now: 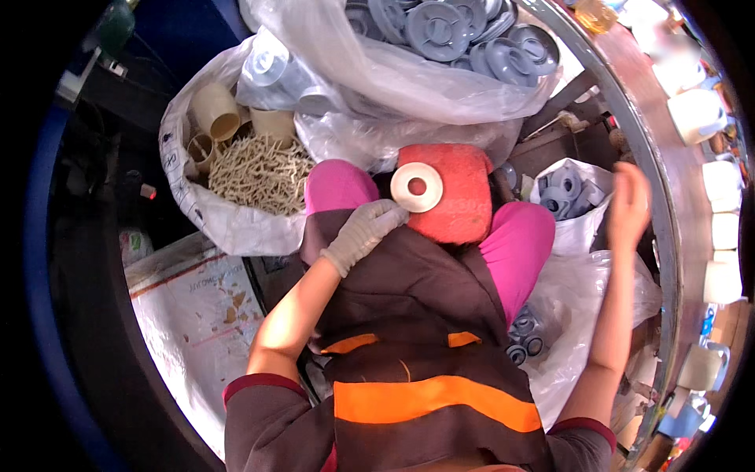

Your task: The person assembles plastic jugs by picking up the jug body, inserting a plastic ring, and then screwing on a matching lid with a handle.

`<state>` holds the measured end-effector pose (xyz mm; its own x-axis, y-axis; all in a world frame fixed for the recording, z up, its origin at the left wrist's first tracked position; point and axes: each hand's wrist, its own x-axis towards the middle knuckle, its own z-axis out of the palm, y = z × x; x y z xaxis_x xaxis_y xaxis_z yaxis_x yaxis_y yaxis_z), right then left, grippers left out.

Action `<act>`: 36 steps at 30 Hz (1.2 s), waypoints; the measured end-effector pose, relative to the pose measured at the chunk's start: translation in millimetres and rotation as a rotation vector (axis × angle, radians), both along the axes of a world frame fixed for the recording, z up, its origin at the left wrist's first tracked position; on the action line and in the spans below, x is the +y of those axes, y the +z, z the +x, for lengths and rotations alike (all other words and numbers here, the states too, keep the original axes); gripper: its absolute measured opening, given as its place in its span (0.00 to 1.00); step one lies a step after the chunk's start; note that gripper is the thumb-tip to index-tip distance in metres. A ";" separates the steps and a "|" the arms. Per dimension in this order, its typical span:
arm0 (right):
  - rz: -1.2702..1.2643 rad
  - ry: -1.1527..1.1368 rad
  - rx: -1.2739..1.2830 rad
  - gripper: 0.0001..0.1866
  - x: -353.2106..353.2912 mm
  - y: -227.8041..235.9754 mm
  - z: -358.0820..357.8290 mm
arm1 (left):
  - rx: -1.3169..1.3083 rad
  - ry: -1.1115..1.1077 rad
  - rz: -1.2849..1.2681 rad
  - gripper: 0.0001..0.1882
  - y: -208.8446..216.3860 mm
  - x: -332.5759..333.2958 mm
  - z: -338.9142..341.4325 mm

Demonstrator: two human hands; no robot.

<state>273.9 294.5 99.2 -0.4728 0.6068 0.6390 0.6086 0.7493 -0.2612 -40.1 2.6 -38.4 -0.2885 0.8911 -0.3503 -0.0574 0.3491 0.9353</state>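
My left hand (366,233), in a pale glove, pinches the lower left edge of a cream round disc (432,191) with a hole in its middle. Red shows through that hole, since the disc is over a red cloth-covered pad (465,206) between my knees. Whether the disc touches the pad I cannot tell. My bare right hand (630,206) is raised at the right, close to the curved metal edge of the bench (659,197). Its fingers look stretched out, and nothing shows in them.
A white sack (182,177) at the left holds short cream sticks (259,175) and cream cups (215,112). Ahead, a clear plastic bag (440,86) bears grey round lids (436,31). Grey parts (562,193) fill a small white bag. Cups (697,116) line the bench.
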 end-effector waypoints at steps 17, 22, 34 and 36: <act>-1.107 -0.584 -0.145 0.18 -92.4 -275.6 266.3 | -0.175 0.084 0.107 0.15 -7.8 0.3 4.4; -0.793 -0.153 -1.197 0.08 -242.7 -401.6 336.9 | -0.189 0.128 0.182 0.15 -2.7 11.2 -0.5; -0.954 -0.374 0.169 0.20 -67.5 -214.8 185.7 | 1.180 0.537 -0.453 0.21 8.1 -294.5 -197.1; -0.805 -0.287 0.164 0.19 -46.9 -178.2 145.5 | 1.245 0.386 -0.852 0.22 -20.1 -344.9 -173.1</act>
<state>419.4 247.6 -79.1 -0.1722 0.9850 0.0114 0.6541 0.1230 -0.7463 -213.2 -342.3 -58.4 -0.9276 0.3669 -0.0704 0.3677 0.9299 0.0005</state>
